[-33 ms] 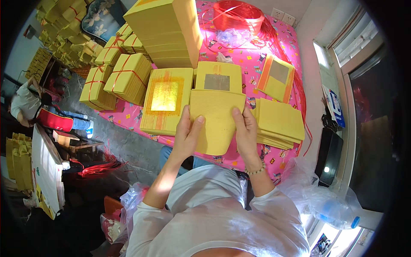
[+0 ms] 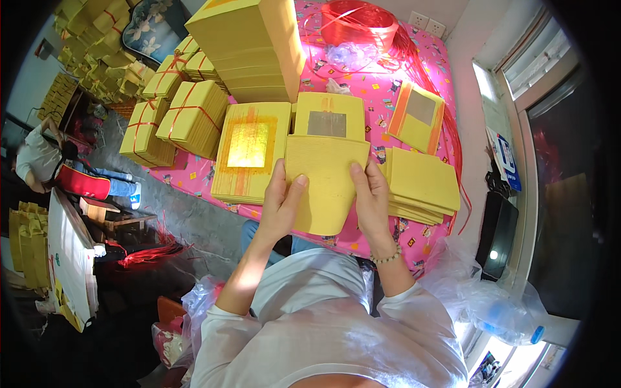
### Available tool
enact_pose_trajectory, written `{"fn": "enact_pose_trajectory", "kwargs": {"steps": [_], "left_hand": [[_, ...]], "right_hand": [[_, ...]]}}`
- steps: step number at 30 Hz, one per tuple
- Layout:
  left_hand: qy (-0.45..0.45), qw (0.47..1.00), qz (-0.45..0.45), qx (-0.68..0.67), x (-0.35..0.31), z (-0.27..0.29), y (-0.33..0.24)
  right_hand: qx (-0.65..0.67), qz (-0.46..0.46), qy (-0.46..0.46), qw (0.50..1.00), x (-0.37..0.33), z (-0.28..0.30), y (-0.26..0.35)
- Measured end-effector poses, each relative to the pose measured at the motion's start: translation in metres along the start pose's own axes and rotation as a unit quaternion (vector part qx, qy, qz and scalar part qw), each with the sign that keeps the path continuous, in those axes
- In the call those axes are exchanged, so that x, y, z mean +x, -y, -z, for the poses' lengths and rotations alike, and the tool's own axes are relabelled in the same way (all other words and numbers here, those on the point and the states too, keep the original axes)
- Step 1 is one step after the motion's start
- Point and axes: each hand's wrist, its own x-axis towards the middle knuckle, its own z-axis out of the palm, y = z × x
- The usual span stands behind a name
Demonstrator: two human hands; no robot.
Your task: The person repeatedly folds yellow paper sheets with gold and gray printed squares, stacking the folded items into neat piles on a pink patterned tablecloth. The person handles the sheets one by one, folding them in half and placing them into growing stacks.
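Note:
Between my hands is a sheaf of plain yellow paper [image 2: 322, 187], tilted toward me. My left hand [image 2: 283, 202] grips its left side and my right hand [image 2: 371, 197] its right side, both thumbs on the upper face. The sheaf's far edge meets a yellow paper stack with a grey square [image 2: 327, 124]; whether it rests on it I cannot tell. Left of it lies a thick yellow stack with a shiny gold square [image 2: 248, 145] framed in orange. Close to my right hand are plain yellow stacks [image 2: 424, 181]. The fingers under the sheaf are hidden.
A pink patterned cloth [image 2: 381, 97] covers the table. Tied yellow bundles [image 2: 192, 116] and a tall yellow block [image 2: 242, 55] stand at the left and back. A red ribbon coil [image 2: 359, 26] lies at the far side. A person [image 2: 48, 158] is at far left.

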Motion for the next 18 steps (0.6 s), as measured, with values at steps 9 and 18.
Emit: {"fn": "enact_pose_trajectory", "kwargs": {"steps": [9, 18], "left_hand": [[0.014, 0.998, 0.057, 0.031, -0.010, 0.013, -0.017], [0.033, 0.995, 0.067, 0.068, -0.016, 0.016, -0.024]], "right_hand": [[-0.007, 0.011, 0.031, 0.999, -0.011, 0.010, 0.002], [-0.033, -0.037, 0.100, 0.994, -0.037, 0.018, -0.026]]}}
